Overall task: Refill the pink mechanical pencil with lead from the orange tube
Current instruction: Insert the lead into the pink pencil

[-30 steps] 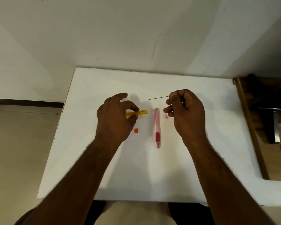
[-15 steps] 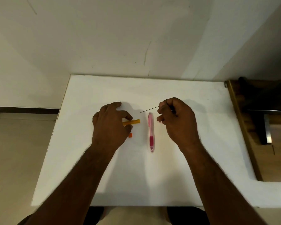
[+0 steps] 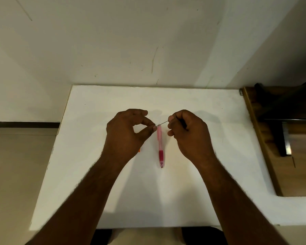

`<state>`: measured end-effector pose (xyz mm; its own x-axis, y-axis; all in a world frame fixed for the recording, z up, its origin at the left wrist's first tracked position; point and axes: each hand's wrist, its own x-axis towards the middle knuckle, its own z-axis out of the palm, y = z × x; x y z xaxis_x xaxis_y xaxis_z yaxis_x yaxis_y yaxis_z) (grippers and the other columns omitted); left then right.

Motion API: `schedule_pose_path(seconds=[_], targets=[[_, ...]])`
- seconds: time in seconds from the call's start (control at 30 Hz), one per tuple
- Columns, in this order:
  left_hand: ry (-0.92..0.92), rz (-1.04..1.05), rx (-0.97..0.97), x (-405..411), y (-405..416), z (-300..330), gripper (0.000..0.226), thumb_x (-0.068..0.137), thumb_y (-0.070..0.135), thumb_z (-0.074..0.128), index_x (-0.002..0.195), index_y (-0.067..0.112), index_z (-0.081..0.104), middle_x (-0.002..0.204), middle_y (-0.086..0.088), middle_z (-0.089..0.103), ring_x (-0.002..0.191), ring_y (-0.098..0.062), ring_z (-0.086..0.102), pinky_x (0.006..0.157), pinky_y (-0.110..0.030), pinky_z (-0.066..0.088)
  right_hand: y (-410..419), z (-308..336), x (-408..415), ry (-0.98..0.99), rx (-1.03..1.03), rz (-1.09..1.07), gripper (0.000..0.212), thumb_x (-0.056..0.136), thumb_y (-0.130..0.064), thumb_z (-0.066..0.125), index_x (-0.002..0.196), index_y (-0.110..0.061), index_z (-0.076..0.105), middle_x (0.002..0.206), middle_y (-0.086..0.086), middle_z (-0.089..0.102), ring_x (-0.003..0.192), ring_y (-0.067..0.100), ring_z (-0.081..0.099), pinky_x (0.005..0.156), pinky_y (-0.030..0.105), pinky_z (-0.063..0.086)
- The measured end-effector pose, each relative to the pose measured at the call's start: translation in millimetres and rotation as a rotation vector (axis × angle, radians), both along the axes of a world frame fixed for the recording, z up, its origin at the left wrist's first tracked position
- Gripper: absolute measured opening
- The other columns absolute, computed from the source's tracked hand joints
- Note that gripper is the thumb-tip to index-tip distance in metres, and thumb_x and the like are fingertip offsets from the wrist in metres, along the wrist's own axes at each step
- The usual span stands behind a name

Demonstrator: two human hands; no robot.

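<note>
White table. Left hand and right hand pinching opposite ends of thin lead, just above pink mechanical pencil lying flat between them. Orange bit peeking beside left hand.

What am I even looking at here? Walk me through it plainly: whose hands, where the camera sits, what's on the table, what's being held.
There is no machine here. The picture comes from a wide-angle camera worn on a person's head, looking forward and down, so the two bare arms reaching in from the bottom are the wearer's own. They work over a white table set against a wall.

The pink mechanical pencil lies flat on the table between the hands, tip pointing toward the person. The right hand pinches a thin pencil lead, and the left hand meets the lead's free end with thumb and forefinger, just above the pencil's far end. A small orange bit peeks out beside the left wrist; what it is cannot be told.
</note>
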<state>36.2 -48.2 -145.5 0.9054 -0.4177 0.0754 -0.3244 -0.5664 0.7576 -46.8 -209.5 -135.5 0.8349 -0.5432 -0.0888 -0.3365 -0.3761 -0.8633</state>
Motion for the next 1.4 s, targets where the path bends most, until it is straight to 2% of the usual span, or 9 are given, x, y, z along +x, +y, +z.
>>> schedule_pose_path(seconds=[0.17,0.3,0.47,0.57,0.83,0.97,1.1,1.2,1.4], targets=[[-0.005,-0.009,-0.016,-2.3,-3.5,0.6,0.003,0.082,0.039,0.077,0.083,0.037,0.076,0.119,0.016,0.071,0.111,-0.007,0.063,0.099,-0.044,0.049,0.6,2.8,0.4,-0.02,0.16,-0.018,0.017,0.102,-0.023,0.058,0.096,-0.013,0.069,0.081,-0.004,0.074,0.071,0.011,0.074,0.073,0.03,0.06],[-0.034,-0.006,-0.04,-3.4,-6.1,3.1,0.002,0.083,0.037,0.075,0.083,0.037,0.073,0.12,0.017,0.069,0.112,-0.006,0.063,0.098,-0.044,0.05,2.0,7.8,-0.1,-0.022,0.306,-0.071,0.027,0.1,-0.041,0.058,0.103,-0.016,0.069,0.091,0.0,0.075,0.075,0.016,0.076,0.077,0.037,0.063],[-0.014,-0.023,-0.072,-9.7,-12.7,7.4,0.008,0.082,0.042,0.072,0.08,0.047,0.066,0.121,0.019,0.069,0.111,-0.008,0.062,0.094,-0.051,0.05,0.0,6.2,-1.4,0.034,0.282,-0.043,0.015,0.093,-0.031,0.072,0.094,-0.017,0.076,0.087,-0.001,0.077,0.069,0.01,0.075,0.077,0.038,0.064],[-0.016,-0.009,-0.077,-11.5,-15.7,6.1,0.011,0.08,0.048,0.074,0.087,0.04,0.073,0.121,0.018,0.069,0.115,-0.008,0.061,0.1,-0.049,0.048,-1.5,5.4,-0.5,0.01,0.234,-0.081,0.012,0.092,-0.026,0.072,0.087,-0.017,0.076,0.076,-0.003,0.077,0.068,0.011,0.075,0.077,0.038,0.063],[-0.17,-0.046,0.587,-36.8,-26.8,-11.6,0.045,0.075,0.071,0.063,0.081,0.029,0.078,0.127,0.006,0.056,0.121,-0.02,0.047,0.098,-0.043,0.034,-15.5,3.2,-4.5,-0.072,0.138,-0.267,0.015,0.09,-0.031,0.072,0.081,-0.019,0.073,0.076,-0.007,0.075,0.064,0.013,0.074,0.082,0.048,0.061],[-0.177,-0.022,0.713,-48.0,-38.3,-14.3,0.044,0.079,0.066,0.058,0.085,0.026,0.078,0.11,0.003,0.054,0.106,-0.021,0.049,0.086,-0.039,0.037,-15.4,2.8,-5.2,-0.079,0.159,-0.254,0.014,0.092,-0.028,0.07,0.084,-0.018,0.072,0.08,-0.006,0.075,0.06,0.012,0.074,0.076,0.045,0.063],[-0.059,0.024,0.505,-46.6,-38.4,-5.4,0.03,0.077,0.052,0.066,0.077,0.022,0.072,0.095,0.003,0.052,0.08,-0.018,0.056,0.069,-0.032,0.047,-17.3,5.4,-4.9,-0.085,0.297,-0.284,0.013,0.098,-0.025,0.063,0.09,-0.017,0.07,0.076,-0.002,0.077,0.062,0.015,0.076,0.063,0.034,0.062],[-0.024,0.073,0.329,-42.0,-34.4,4.3,0.021,0.075,0.051,0.064,0.073,0.03,0.063,0.085,0.011,0.055,0.068,-0.014,0.058,0.058,-0.026,0.039,-18.8,9.4,-4.2,-0.123,0.44,-0.369,0.015,0.101,-0.027,0.059,0.097,-0.013,0.066,0.079,0.0,0.079,0.067,0.021,0.078,0.067,0.036,0.065],[-0.066,0.079,0.215,-41.3,-27.5,12.6,0.018,0.078,0.048,0.061,0.078,0.03,0.062,0.066,0.011,0.066,0.061,-0.01,0.063,0.058,-0.03,0.052,-16.3,22.8,-2.5,-0.196,0.702,-0.333,0.014,0.105,-0.026,0.053,0.101,-0.014,0.058,0.087,0.011,0.081,0.076,0.03,0.08,0.067,0.038,0.064]])
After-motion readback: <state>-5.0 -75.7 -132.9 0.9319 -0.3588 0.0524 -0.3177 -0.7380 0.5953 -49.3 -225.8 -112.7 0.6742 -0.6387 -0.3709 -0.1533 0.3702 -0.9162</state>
